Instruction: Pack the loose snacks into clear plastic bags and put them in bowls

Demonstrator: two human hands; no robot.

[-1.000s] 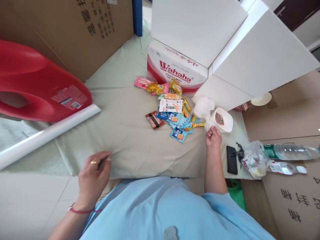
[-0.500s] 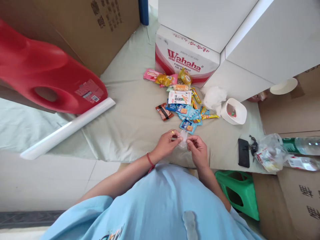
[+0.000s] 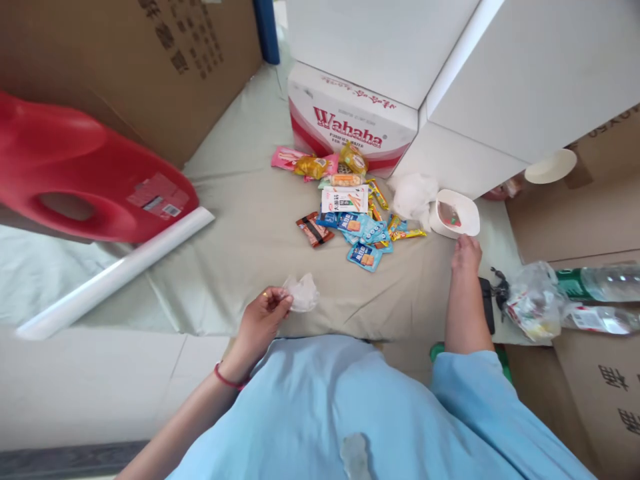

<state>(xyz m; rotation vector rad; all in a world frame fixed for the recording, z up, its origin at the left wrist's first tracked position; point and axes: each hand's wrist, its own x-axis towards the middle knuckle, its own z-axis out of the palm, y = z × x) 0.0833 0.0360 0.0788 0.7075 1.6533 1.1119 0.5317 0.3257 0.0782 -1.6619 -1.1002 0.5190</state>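
Observation:
My left hand (image 3: 267, 311) pinches a small crumpled translucent plastic bag (image 3: 303, 292) between thumb and fingers, above the front of the cloth. Far to the right, my right hand (image 3: 467, 253) is closed at the near edge of a white plastic bowl (image 3: 473, 212). Whatever its fingers hold, if anything, is hidden. Inside the bowl lies a small clear piece with red and green marks (image 3: 450, 215). Beyond my hands is a pile of packaged snacks: blue sachets (image 3: 364, 256), a white packet (image 3: 345, 199), a brown-red packet (image 3: 314, 230) and yellow sticks (image 3: 409, 234).
White crumpled plastic (image 3: 413, 195) lies beside the bowl. A Wahaba-style red-and-white carton (image 3: 350, 127) stands behind the snacks. On the left are a red jug (image 3: 100, 167) and a white roll (image 3: 120, 273). A phone (image 3: 487, 307), keys and bottles (image 3: 605, 283) lie right.
My hands have parted. The left moved left with the plastic bag, which looks more opened out; the right let go of it and moved right to the bowl. The view has shifted slightly.

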